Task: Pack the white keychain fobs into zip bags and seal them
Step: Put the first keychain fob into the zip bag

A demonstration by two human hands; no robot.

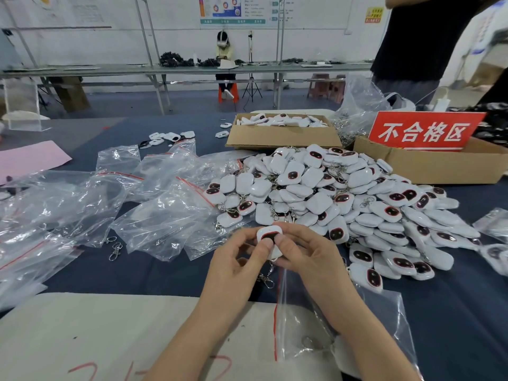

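White keychain fob (pixel 270 234) is pinched between the left grip (pixel 239 259) and the right grip (pixel 302 257), its clip (pixel 268 280) hanging just below them, and it would best be slid clip first into the zip bag (pixel 324 331) lying under the right grip.

White fob (pixel 270 235), dark oval facing up, held aloft; fob pile (pixel 343 199) behind; red-striped zip bag (pixel 357 320) beneath.

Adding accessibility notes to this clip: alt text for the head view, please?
The left hand and right hand pinch one white keychain fob over a dark table, its clasp dangling, a clear zip bag under the right forearm. Beyond lie a pile of fobs, empty bags and cardboard boxes.
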